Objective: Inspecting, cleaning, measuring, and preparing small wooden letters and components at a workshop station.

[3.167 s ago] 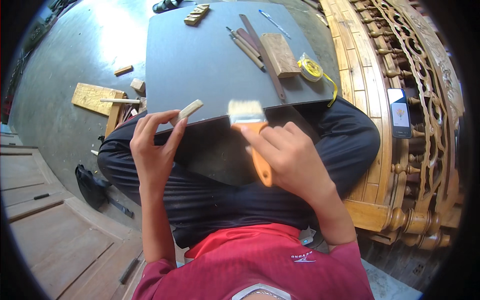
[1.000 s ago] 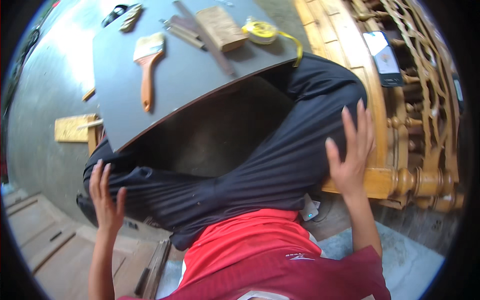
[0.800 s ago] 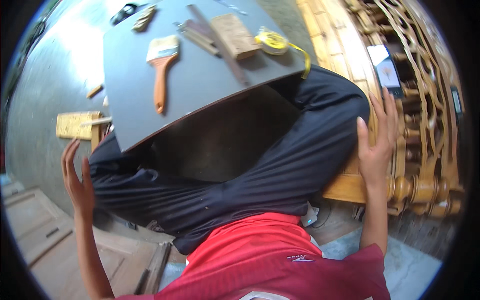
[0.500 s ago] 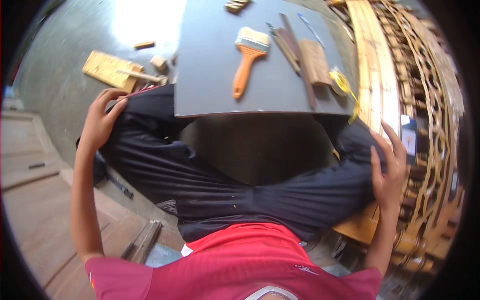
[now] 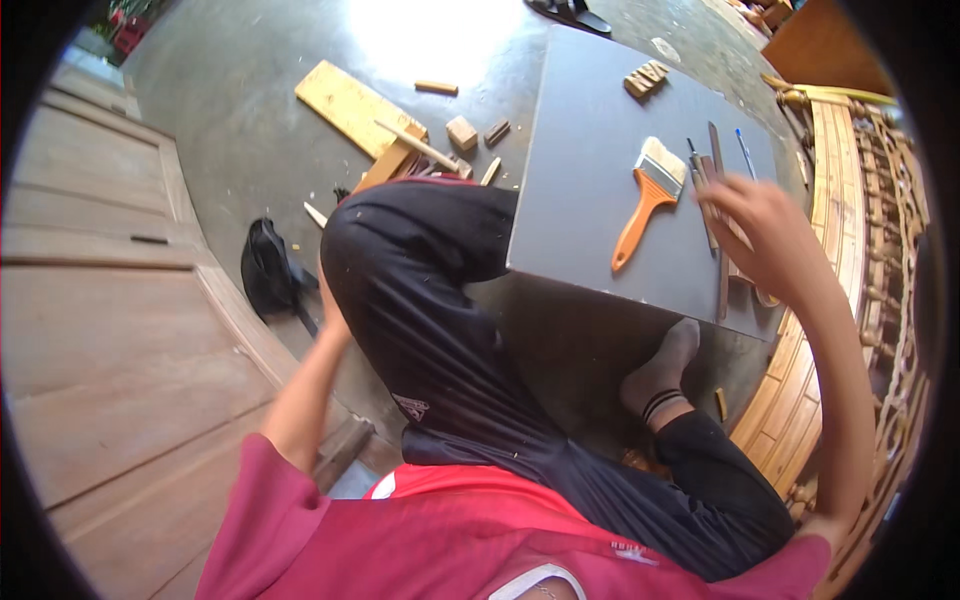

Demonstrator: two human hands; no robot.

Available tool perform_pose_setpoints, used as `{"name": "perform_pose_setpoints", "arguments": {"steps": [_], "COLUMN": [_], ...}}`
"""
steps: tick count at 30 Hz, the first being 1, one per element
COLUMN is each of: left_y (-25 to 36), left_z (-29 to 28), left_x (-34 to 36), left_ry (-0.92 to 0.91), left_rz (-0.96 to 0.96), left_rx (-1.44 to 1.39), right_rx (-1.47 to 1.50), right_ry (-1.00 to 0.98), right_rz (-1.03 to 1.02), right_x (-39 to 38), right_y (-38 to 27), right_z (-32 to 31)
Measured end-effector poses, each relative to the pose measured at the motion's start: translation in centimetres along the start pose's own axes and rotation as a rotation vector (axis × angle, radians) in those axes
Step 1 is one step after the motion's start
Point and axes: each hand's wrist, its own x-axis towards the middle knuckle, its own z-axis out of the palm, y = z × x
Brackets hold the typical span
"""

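Note:
My right hand (image 5: 762, 235) is held over the right side of a grey board (image 5: 580, 210), blurred, its fingers loosely bent and apart. Beneath it are slim carving tools (image 5: 698, 160), a dark narrow strip (image 5: 722, 285) and a partly hidden wooden block. A blue pen (image 5: 746, 152) lies just beyond. Left of that hand rests a wide paintbrush (image 5: 645, 205) with an orange handle and pale bristles. Near the board's far edge sits a small carved wooden piece (image 5: 646, 78). My left hand (image 5: 332, 300) is down beside my raised left knee, its fingers hidden behind the trouser leg.
On the floor at left lie a yellowish plank (image 5: 350, 105), a wooden mallet (image 5: 425, 148), small wood offcuts (image 5: 461, 133) and a black bag (image 5: 268, 268). Wooden panels (image 5: 110, 330) stretch along the left. A slatted wooden bench (image 5: 835, 190) runs along the right.
My right hand has left my right knee and moved over the tools on the board. My left hand has dropped from atop the left knee to its side. My view and legs have shifted.

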Motion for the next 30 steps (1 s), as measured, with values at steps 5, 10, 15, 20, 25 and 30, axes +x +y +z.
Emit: {"name": "perform_pose_setpoints", "arguments": {"steps": [5,10,15,20,25,30], "left_y": [-0.2,-4.2,-6.3,-6.7,-6.6,-6.3], "left_z": [1.1,0.7,2.2,2.3,2.3,3.8], "left_x": [0.3,-4.4,-7.8,-9.2,-10.6,-12.6], "left_ry": [-0.042,-0.053,-0.059,-0.063,-0.091,-0.183], "left_rz": [0.073,-0.001,-0.040,-0.022,-0.003,0.009], "left_rx": [0.080,0.149,0.127,0.098,0.057,-0.023], "right_rx": [-0.032,0.008,-0.021,-0.090,-0.063,-0.098], "right_ry": [0.201,0.147,0.121,-0.008,-0.177,-0.123], "right_rz": [-0.036,-0.026,-0.069,0.111,0.260,0.356], "right_x": [8.1,12.4,20.2,23.8,22.3,17.7], "right_y": [2.6,5.8,10.1,17.1,21.1,26.8], "right_z": [2.8,4.7,5.4,3.1,2.7,3.8]}}
